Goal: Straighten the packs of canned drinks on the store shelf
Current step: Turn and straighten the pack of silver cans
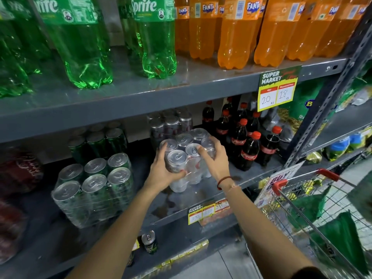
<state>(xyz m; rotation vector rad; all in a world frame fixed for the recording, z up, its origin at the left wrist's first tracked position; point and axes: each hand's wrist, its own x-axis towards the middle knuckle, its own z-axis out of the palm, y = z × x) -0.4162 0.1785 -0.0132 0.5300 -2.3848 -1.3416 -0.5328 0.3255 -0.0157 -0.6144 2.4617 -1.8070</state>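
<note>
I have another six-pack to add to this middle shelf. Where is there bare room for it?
Bare shelf lies in front of the silver can pack that both hands grip, between the green can pack and the cola bottles. Behind it, more packs and bottles crowd the shelf.

Single head cam, wide-angle, looking fwd and down, close to mid shelf (201, 91), slight tilt

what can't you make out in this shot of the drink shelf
- Head view: brand on the held can pack, blurred by shrink wrap and covered by the left hand and right hand.
- Lower price tag: figures too faint.
- Red packs: blurred, cut off at left edge.
</note>
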